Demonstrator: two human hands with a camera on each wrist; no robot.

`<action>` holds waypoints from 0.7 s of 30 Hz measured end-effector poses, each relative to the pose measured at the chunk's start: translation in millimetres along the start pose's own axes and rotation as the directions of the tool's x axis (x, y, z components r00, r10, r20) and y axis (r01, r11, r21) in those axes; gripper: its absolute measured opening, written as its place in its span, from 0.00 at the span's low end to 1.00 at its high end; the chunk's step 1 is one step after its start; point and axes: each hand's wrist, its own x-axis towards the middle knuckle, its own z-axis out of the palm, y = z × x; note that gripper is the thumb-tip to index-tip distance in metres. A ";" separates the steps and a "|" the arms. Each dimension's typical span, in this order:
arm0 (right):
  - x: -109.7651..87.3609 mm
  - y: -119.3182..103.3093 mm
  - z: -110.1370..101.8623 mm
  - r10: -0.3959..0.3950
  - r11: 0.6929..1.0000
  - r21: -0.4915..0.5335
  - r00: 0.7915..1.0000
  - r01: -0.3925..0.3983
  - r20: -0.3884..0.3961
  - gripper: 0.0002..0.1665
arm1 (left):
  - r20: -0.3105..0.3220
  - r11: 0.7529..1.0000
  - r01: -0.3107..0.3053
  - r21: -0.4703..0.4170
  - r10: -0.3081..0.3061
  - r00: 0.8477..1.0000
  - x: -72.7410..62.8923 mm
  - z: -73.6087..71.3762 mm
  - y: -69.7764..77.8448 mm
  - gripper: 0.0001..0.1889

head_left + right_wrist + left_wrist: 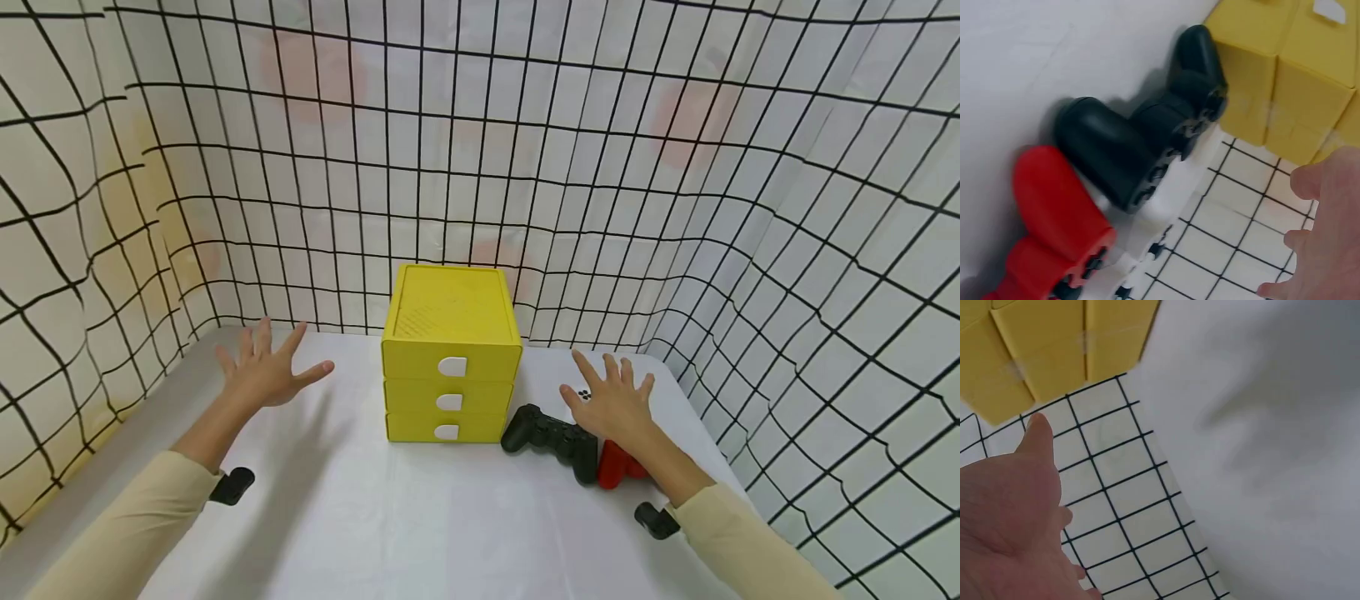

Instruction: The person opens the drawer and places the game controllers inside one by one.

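Note:
A yellow three-drawer box (pixel 450 362) with white handles stands at the middle back of the white table. My left hand (pixel 262 375) is held above the table to the box's left, fingers spread, touching nothing. My right hand (pixel 617 406) hovers to the box's right, its fingers spread too and holding nothing. Beside the box lies a black game controller (pixel 551 440). A red game controller (pixel 1054 219) lies next to it, partly hidden by my right arm in the head view. A white object with black buttons (pixel 1157 250), probably another controller, shows past them.
A black wire grid (pixel 480 167) backed with white sheeting surrounds the table at the back and both sides. The white tabletop (pixel 420 525) stretches in front of the box. A dark wrist camera (pixel 232 486) sits at the left cuff, another (pixel 657 521) at the right.

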 end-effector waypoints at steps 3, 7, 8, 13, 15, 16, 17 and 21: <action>-1.2 -4.1 -5.6 -0.013 1.000 0.014 1.000 0.013 -0.005 0.42 | 0.031 1.000 -0.018 -0.015 0.018 0.999 0.8 -8.2 4.9 0.53; -3.2 -12.1 -15.2 -0.034 0.998 0.043 0.999 0.034 -0.010 0.42 | 0.076 0.997 -0.056 -0.059 0.060 0.995 2.3 -21.5 15.7 0.53; -3.8 -14.2 -17.8 -0.043 0.998 0.054 0.999 0.044 -0.013 0.42 | 0.087 0.995 -0.066 -0.076 0.073 0.994 2.5 -25.2 19.0 0.53; -6.2 -24.2 -28.6 -0.078 0.994 0.082 0.997 0.078 -0.001 0.42 | 0.149 0.982 -0.119 -0.145 0.141 0.979 5.4 -41.6 36.0 0.52; -7.7 -27.9 -33.1 -0.090 0.992 0.094 0.996 0.089 0.007 0.42 | 0.178 0.971 -0.126 -0.206 0.164 0.970 8.1 -44.9 41.7 0.51; -8.6 -29.8 -35.7 -0.100 0.989 0.106 0.995 0.098 0.009 0.42 | 0.192 0.963 -0.126 -0.239 0.174 0.966 9.2 -45.7 44.1 0.51; -9.5 -31.7 -38.1 -0.110 0.987 0.118 0.994 0.109 0.009 0.42 | 0.203 0.956 -0.122 -0.268 0.180 0.963 10.3 -46.4 46.3 0.51; -13.4 -39.4 -48.7 -0.179 0.968 0.177 0.984 0.175 0.004 0.46 | 0.220 0.929 -0.126 -0.348 0.212 0.952 12.7 -49.5 55.5 0.50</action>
